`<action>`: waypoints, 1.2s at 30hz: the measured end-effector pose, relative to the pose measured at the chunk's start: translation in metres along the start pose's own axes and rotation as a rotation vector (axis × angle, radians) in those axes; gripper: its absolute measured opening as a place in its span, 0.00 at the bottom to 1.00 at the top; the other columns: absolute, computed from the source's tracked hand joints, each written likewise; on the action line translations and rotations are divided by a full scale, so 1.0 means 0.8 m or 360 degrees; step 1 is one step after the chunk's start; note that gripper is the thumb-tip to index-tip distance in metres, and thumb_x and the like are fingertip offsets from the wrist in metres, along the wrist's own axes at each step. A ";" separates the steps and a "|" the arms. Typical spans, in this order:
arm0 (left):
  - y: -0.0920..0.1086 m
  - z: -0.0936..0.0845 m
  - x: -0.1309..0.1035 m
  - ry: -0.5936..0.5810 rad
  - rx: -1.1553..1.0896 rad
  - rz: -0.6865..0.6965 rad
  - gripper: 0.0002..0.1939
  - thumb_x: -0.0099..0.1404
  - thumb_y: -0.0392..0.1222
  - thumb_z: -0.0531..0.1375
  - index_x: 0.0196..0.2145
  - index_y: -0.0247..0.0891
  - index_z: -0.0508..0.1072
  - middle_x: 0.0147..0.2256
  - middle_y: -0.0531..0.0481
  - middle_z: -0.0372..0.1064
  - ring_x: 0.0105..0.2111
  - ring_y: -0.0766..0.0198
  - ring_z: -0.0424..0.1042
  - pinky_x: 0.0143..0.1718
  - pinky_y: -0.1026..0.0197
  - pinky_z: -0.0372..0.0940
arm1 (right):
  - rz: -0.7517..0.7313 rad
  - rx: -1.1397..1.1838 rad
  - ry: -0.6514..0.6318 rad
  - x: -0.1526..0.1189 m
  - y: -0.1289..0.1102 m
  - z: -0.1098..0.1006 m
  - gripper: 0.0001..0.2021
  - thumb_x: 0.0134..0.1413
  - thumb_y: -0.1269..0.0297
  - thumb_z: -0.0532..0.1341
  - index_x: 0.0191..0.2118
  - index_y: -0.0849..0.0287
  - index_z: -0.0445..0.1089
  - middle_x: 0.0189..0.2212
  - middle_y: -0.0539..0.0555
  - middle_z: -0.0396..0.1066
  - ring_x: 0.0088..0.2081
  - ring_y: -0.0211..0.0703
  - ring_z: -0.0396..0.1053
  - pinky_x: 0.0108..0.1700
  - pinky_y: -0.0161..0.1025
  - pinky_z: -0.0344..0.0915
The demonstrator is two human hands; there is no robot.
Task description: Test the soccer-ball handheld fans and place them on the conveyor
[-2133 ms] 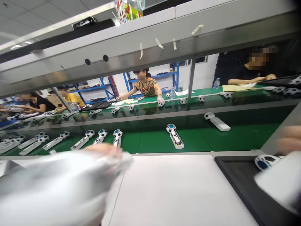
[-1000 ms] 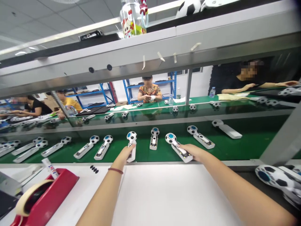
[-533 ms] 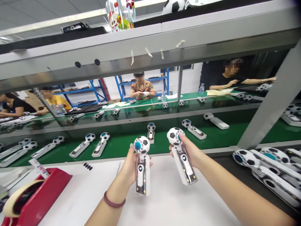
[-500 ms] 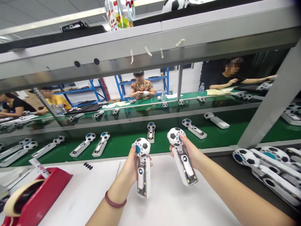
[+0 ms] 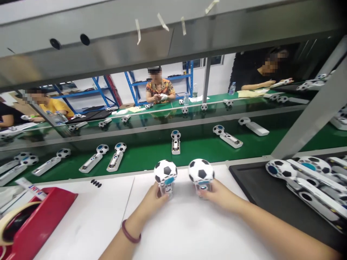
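My left hand (image 5: 158,196) is closed around the handle of a white device with a football-patterned head (image 5: 165,171). A second football-headed device (image 5: 201,169) is gripped by my right hand (image 5: 215,191) in the same way. Both stand roughly upright side by side over the white work surface (image 5: 173,231), a small gap between them, heads on top. A blue disc shows low on each head, and clear-covered parts show on the handles. The lower handle ends are foreshortened, so I cannot tell whether they touch the surface.
Several similar devices lie on the green belt (image 5: 151,155) ahead. A black tray (image 5: 252,180) at right holds more of them. A red tape dispenser (image 5: 46,224) and several black ovals (image 5: 96,183) are at left. A metal shelf beam (image 5: 108,57) crosses above; co-workers sit beyond the belt.
Both devices have been tipped so their heads face up toward me, and they have come closer together. My thumbs moved from the heads to the handles. The view has tilted downward.
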State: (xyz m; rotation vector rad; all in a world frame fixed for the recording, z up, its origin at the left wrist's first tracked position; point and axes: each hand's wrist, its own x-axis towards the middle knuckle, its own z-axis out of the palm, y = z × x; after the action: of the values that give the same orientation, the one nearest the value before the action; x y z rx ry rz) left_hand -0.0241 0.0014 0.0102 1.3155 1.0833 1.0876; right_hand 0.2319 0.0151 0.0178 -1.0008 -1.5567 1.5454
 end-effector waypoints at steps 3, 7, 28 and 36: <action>-0.006 0.014 -0.004 -0.0074 -0.0144 -0.0166 0.19 0.53 0.52 0.63 0.38 0.36 0.70 0.37 0.41 0.71 0.38 0.51 0.70 0.41 0.51 0.63 | 0.0015 0.0037 -0.0045 0.005 0.000 0.012 0.20 0.45 0.58 0.64 0.45 0.56 0.60 0.37 0.54 0.67 0.39 0.45 0.64 0.43 0.43 0.60; -0.003 0.036 -0.009 -0.0054 -0.0866 -0.0461 0.19 0.57 0.56 0.57 0.34 0.35 0.66 0.31 0.46 0.69 0.27 0.59 0.69 0.35 0.47 0.67 | 0.0225 0.0584 0.0081 0.002 -0.003 0.025 0.20 0.46 0.56 0.63 0.42 0.55 0.55 0.30 0.50 0.66 0.33 0.41 0.66 0.36 0.40 0.61; 0.010 0.037 -0.016 -0.0182 -0.0883 -0.0472 0.14 0.57 0.42 0.59 0.40 0.39 0.64 0.32 0.49 0.66 0.30 0.60 0.69 0.44 0.41 0.62 | 0.0358 0.0947 -0.0064 -0.003 -0.014 0.029 0.24 0.40 0.64 0.65 0.42 0.54 0.54 0.33 0.49 0.65 0.33 0.40 0.66 0.36 0.39 0.60; 0.010 0.038 -0.017 -0.0185 -0.0845 -0.0476 0.15 0.57 0.43 0.60 0.41 0.40 0.62 0.33 0.50 0.66 0.31 0.61 0.68 0.45 0.40 0.62 | 0.0349 0.0897 -0.0069 -0.005 -0.010 0.027 0.25 0.40 0.63 0.66 0.44 0.53 0.53 0.34 0.50 0.66 0.35 0.42 0.67 0.39 0.42 0.60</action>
State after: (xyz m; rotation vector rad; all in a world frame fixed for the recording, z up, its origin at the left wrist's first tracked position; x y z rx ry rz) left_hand 0.0034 -0.0172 0.0170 0.7576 0.7976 0.9705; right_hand 0.2140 0.0022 0.0253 -0.8289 -0.9623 2.0146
